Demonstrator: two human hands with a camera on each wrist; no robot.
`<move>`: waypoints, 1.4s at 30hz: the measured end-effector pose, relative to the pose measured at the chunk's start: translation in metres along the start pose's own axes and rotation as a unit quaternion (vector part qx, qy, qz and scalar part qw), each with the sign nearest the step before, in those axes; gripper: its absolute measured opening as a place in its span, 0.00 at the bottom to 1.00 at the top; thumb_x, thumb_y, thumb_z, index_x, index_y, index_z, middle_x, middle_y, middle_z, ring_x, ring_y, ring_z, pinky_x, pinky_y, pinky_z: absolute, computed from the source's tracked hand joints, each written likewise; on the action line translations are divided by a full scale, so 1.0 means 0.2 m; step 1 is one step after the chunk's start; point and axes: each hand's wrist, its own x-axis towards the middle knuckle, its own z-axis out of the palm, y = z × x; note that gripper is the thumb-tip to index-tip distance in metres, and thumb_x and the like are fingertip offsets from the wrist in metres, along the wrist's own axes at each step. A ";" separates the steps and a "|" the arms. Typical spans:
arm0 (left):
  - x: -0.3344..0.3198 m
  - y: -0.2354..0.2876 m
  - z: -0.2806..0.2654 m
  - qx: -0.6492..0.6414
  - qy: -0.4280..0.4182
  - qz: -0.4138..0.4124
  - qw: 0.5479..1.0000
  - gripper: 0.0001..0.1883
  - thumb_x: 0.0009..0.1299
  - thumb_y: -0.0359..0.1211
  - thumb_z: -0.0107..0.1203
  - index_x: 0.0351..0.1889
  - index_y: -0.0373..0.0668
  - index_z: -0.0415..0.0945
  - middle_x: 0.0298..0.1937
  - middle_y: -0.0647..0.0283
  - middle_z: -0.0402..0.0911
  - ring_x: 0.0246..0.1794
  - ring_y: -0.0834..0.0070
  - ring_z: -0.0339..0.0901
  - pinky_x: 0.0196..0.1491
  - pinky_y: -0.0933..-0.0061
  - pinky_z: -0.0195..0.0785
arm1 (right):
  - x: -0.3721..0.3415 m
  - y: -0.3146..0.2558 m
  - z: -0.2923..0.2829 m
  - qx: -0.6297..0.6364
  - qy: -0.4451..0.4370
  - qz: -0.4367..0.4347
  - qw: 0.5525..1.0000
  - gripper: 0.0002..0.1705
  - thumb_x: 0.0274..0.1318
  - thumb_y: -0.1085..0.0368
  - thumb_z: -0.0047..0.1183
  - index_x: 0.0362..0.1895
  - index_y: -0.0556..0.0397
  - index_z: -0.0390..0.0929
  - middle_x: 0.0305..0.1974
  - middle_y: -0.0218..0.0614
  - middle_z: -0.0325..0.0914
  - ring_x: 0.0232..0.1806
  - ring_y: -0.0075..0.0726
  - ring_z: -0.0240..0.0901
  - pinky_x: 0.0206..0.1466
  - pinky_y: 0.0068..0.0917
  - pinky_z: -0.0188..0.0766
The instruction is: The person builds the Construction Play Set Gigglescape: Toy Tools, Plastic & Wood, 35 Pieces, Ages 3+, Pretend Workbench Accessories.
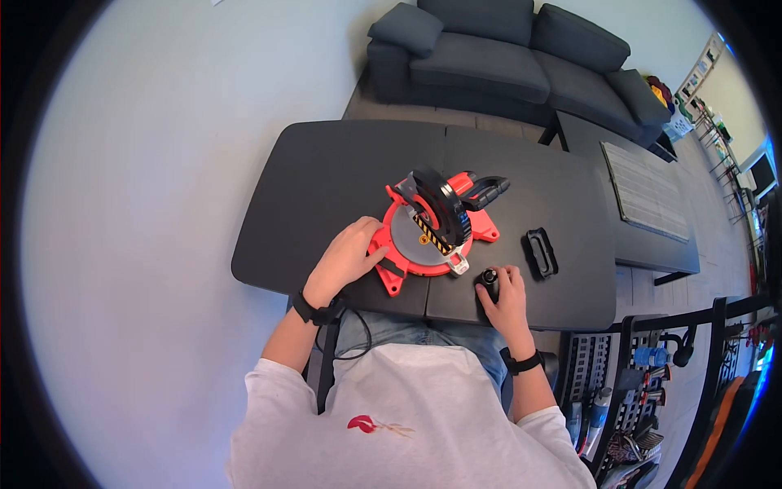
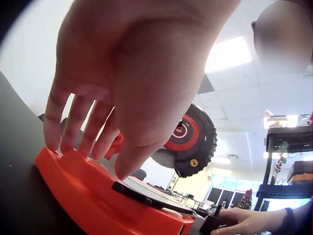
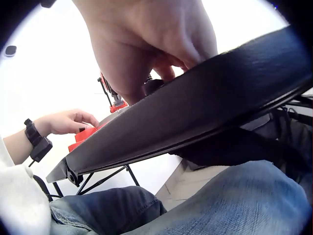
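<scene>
A red and grey toy miter saw (image 1: 423,236) with a black toothed blade disc (image 2: 188,142) stands on the dark table. My left hand (image 1: 346,254) rests on the left side of its red base (image 2: 98,196); in the left wrist view the fingers reach down fairly straight onto the plastic, thumb beside a black strip. Close to the front edge of the table, my right hand (image 1: 507,297) holds a black knob (image 1: 488,281) between thumb and fingers. A threaded screw (image 2: 218,210) sticks up from that knob in the left wrist view. The right wrist view mostly hides it behind the hand.
To the right of the right hand lies a black oblong open frame (image 1: 541,253) on the table (image 1: 326,163). A lower side table (image 1: 590,143) with a grey slatted panel stands beyond. The sofa (image 1: 481,69) is at the back, and a loaded rack (image 1: 627,383) at the lower right.
</scene>
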 end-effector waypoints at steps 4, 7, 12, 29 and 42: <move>0.00 0.03 0.03 0.041 0.007 0.005 0.999 0.25 0.71 0.36 0.69 0.61 0.29 0.79 0.61 0.44 0.83 0.59 0.45 0.82 0.62 0.54 0.78 | 0.00 0.01 0.01 -0.006 -0.001 -0.008 1.000 0.25 0.61 0.63 0.70 0.59 0.59 0.80 0.54 0.50 0.74 0.56 0.61 0.74 0.61 0.49 0.73; 0.00 0.05 0.02 0.052 -0.006 -0.003 0.999 0.25 0.71 0.36 0.69 0.61 0.29 0.79 0.62 0.44 0.83 0.60 0.45 0.82 0.62 0.53 0.77 | 0.00 0.02 0.01 -0.006 -0.005 -0.009 1.000 0.26 0.61 0.63 0.70 0.60 0.59 0.80 0.54 0.51 0.73 0.56 0.61 0.74 0.61 0.49 0.73; 0.05 0.08 -0.02 0.038 0.029 0.040 0.998 0.25 0.71 0.36 0.69 0.61 0.31 0.80 0.61 0.46 0.84 0.60 0.47 0.82 0.63 0.52 0.76 | 0.00 0.00 0.00 -0.003 -0.010 0.000 1.000 0.26 0.61 0.63 0.70 0.60 0.59 0.80 0.54 0.51 0.73 0.56 0.62 0.74 0.61 0.49 0.73; 0.24 0.31 -0.10 -0.027 0.171 0.201 0.964 0.23 0.67 0.34 0.75 0.59 0.40 0.81 0.64 0.54 0.80 0.64 0.52 0.79 0.65 0.56 0.76 | -0.03 0.01 -0.01 0.023 -0.003 0.006 1.000 0.25 0.61 0.64 0.69 0.60 0.59 0.79 0.55 0.51 0.72 0.57 0.62 0.74 0.62 0.49 0.73; 0.30 0.41 -0.14 0.013 0.120 0.228 0.966 0.40 0.62 0.34 0.79 0.73 0.44 0.74 0.81 0.53 0.67 0.83 0.47 0.63 0.77 0.52 0.69 | -0.03 0.00 -0.02 0.027 0.007 0.004 1.000 0.23 0.60 0.64 0.70 0.58 0.56 0.81 0.54 0.50 0.74 0.57 0.62 0.76 0.63 0.48 0.74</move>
